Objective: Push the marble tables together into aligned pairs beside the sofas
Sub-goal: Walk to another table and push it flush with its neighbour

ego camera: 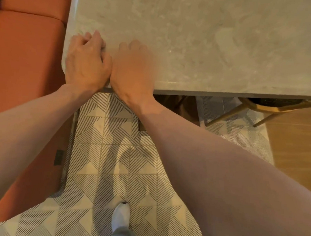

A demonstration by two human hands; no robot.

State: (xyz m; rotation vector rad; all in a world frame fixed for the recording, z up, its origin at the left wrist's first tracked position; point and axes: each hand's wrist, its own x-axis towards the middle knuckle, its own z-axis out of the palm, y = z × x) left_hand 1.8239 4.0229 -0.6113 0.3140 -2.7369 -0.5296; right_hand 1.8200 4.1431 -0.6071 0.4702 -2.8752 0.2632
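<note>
A pale marble table (209,39) fills the upper part of the view, its left edge close against an orange sofa (26,57). Both my hands rest on top of its near left corner, side by side and touching. My left hand (86,62) lies right at the corner with its fingers curled in and nothing in them. My right hand (133,66) sits just to its right, knuckles up, fingers bent down out of sight. No second table is in view.
Patterned floor tiles (112,160) run along the near side of the table, with wooden flooring (297,143) to the right. A wooden chair's legs (241,111) reach under the table's near right side. My white shoe (120,217) stands on the tiles below.
</note>
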